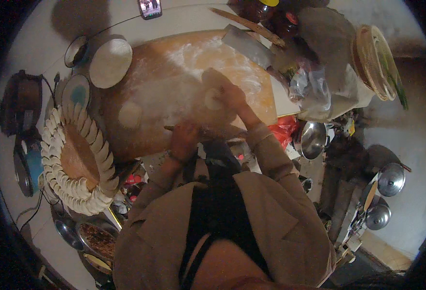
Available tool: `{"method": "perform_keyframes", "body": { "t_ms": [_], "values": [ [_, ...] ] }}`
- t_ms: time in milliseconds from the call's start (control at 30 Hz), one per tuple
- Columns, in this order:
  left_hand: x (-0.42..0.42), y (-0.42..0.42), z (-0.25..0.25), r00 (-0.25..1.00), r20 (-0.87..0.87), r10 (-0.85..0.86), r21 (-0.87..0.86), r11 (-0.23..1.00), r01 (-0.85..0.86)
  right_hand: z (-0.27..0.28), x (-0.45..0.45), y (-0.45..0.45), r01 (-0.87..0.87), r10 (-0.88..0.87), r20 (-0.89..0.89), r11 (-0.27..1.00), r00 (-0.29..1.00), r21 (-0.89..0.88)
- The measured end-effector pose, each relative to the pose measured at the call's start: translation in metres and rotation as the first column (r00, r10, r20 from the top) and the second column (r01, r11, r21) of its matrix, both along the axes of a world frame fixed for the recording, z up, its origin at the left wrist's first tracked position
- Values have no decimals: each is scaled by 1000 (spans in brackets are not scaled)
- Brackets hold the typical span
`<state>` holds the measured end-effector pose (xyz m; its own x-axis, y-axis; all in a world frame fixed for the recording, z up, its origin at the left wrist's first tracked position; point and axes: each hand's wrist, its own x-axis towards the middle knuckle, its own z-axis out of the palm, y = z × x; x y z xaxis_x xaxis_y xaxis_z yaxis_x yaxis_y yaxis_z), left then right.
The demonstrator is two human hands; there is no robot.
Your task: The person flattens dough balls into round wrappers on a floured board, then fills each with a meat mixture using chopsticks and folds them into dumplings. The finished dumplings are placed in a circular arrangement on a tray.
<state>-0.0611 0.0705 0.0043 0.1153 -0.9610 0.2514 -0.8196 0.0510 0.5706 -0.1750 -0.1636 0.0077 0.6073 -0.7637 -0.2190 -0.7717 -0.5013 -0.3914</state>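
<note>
A flour-dusted wooden board (158, 98) lies before me. Near its front edge my left hand (185, 137) is closed around a wooden rolling pin (168, 128), whose tip sticks out to the left. Over the right half of the board, my right hand (233, 96) has its fingers on the edge of a small round dough wrapper (213, 99); blur hides the exact grip. Another flat dough round (130, 115) lies on the left part of the board. Left of the board, overlapping rows of folded dumplings (104, 159) ring a round brown tray (79, 156).
A pale round dish or lid (111, 63) stands at the board's back left. A wide metal blade (247, 45) overlaps the back right corner, beside plastic bags (309, 85). A metal bowl (311, 140) sits at right, and a phone (150, 9) beyond the board.
</note>
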Motion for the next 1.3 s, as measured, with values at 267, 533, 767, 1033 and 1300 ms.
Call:
{"method": "perform_keyframes", "body": {
  "t_ms": [267, 533, 767, 1033, 1300],
  "values": [
    [-8, 15, 15, 994, 39, 100, -45, 994, -98, 58, -39, 12, -83, 193, 218, 899, 957, -431],
    [-8, 19, 15, 998, 47, 29, -32, 999, -27, -4, -71, 65, -5, 84, 338, 974, 937, -227],
    [-9, 12, 17, 996, 83, -16, 79, 997, 9, 36, -59, 31, 7, -264, 620, 923, 739, 385],
    [17, -86, 35, 988, 155, 23, 13, 1000, -25, 32, -94, 16, 28, 62, 369, 972, 927, -235],
    [52, -98, -18, 839, 535, -102, 184, 983, 2, 15, -129, 66, -254, 271, -4, 894, 962, -369]
  ]
}}
